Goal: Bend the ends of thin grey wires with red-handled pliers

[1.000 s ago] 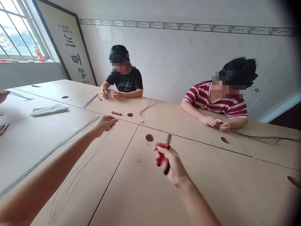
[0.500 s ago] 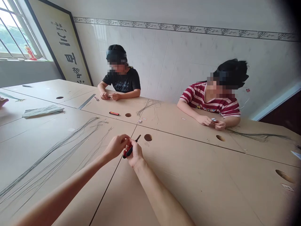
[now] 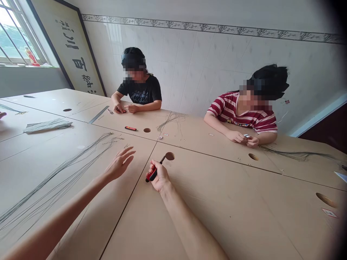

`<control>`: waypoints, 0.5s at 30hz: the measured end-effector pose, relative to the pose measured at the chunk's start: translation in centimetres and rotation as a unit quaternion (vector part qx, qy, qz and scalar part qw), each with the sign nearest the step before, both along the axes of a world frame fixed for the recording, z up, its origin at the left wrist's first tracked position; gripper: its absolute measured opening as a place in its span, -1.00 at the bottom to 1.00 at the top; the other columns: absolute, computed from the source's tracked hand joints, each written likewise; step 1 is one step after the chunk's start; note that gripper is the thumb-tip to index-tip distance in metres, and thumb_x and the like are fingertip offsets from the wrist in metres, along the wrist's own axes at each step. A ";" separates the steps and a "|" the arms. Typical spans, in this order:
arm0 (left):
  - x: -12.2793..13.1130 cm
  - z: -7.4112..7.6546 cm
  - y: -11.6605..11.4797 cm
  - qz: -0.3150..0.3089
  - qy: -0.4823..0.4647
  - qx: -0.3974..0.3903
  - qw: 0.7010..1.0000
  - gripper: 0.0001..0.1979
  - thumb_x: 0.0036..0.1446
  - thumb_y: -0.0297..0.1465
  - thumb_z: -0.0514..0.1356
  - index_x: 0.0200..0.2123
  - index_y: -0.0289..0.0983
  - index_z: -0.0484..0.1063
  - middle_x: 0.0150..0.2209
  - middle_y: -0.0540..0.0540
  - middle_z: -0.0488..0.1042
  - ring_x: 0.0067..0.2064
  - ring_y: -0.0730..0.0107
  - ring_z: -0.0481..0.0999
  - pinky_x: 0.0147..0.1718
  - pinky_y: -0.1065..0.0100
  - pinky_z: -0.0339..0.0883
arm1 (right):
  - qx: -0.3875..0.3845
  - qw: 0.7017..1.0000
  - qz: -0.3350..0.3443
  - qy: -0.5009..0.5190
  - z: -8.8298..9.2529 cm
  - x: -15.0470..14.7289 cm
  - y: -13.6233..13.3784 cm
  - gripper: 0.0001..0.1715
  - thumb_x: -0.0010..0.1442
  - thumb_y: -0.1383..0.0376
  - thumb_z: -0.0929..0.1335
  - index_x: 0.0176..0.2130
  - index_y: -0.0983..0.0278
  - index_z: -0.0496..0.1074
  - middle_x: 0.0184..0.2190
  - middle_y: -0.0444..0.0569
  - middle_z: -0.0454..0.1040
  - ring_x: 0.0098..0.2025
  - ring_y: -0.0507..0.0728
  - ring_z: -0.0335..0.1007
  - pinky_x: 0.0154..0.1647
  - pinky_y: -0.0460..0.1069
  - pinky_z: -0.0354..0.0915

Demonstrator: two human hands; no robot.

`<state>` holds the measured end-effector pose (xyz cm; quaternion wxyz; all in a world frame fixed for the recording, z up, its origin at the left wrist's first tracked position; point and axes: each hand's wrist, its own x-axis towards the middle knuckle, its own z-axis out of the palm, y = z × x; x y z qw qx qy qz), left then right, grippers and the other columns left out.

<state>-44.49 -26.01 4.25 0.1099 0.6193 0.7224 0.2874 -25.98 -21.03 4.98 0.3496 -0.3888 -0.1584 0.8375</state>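
Observation:
My right hand [image 3: 160, 177] grips red-and-black pliers [image 3: 154, 170] above the tan table [image 3: 217, 202], their tip pointing toward a round hole [image 3: 170, 156]. My left hand [image 3: 119, 164] hovers open with fingers spread, just left of the pliers, holding nothing. Long thin grey wires [image 3: 67, 166] lie on the table to its left, fanning toward the near left edge.
Two other people sit across the table, one in a black shirt [image 3: 142, 92], one in a red striped shirt [image 3: 244, 115], each handling small parts. A small red tool [image 3: 130, 128], loose wires [image 3: 172, 119], folded grey cloth [image 3: 47, 125] and more holes [image 3: 253, 156] lie on the tabletop.
My left hand came in from the wires to meet my right hand at the pliers, then let go and opened to the left. The right hand moved forward and left with the pliers.

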 end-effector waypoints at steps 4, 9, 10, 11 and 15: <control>-3.8 -1.6 -0.4 -0.004 0.081 -0.048 0.996 -0.43 0.30 -0.13 -0.17 0.28 -0.15 0.22 0.41 -0.03 -0.09 0.42 0.15 -0.17 0.33 -0.01 -0.38 | 0.009 1.000 -0.001 0.003 0.4 0.6 -0.3 -0.79 0.24 0.33 0.34 -0.43 0.35 0.35 -0.61 -0.27 0.22 -0.64 -0.10 0.06 -0.58 -0.15 0.14; -5.3 -3.2 -0.8 -0.034 0.143 -0.108 0.983 -0.43 0.33 -0.15 -0.19 0.35 -0.10 0.06 0.39 0.02 -0.07 0.41 0.26 -0.11 0.34 0.07 -0.30 | 0.042 0.999 -0.013 0.008 1.6 3.4 -0.8 -0.85 0.09 0.34 0.40 -0.48 0.34 0.38 -0.64 -0.24 0.23 -0.62 -0.08 0.06 -0.55 -0.12 0.15; -5.4 -3.3 -0.8 -0.034 0.154 -0.110 0.981 -0.44 0.34 -0.16 -0.20 0.36 -0.10 0.04 0.40 0.03 -0.09 0.41 0.26 -0.12 0.34 0.07 -0.30 | 0.053 0.998 -0.018 0.010 2.0 4.4 -0.9 -0.85 0.07 0.33 0.41 -0.48 0.33 0.39 -0.64 -0.24 0.23 -0.61 -0.07 0.07 -0.54 -0.11 0.17; -5.4 -3.3 -0.8 -0.036 0.164 -0.112 0.980 -0.44 0.34 -0.16 -0.20 0.36 -0.09 0.03 0.40 0.03 -0.11 0.42 0.25 -0.13 0.34 0.07 -0.29 | 0.063 0.998 -0.023 0.011 2.4 5.4 -1.1 -0.84 0.04 0.31 0.43 -0.47 0.33 0.40 -0.64 -0.24 0.22 -0.60 -0.07 0.08 -0.53 -0.11 0.18; -5.6 -3.3 -0.6 -0.048 0.192 -0.121 0.973 -0.43 0.36 -0.15 -0.22 0.37 -0.14 -0.03 0.40 -0.01 -0.14 0.42 0.23 -0.14 0.34 0.06 -0.27 | 0.103 0.993 -0.046 0.011 4.0 10.2 -2.1 -0.74 -0.10 0.26 0.53 -0.46 0.32 0.43 -0.64 -0.25 0.20 -0.55 -0.05 0.08 -0.46 -0.10 0.24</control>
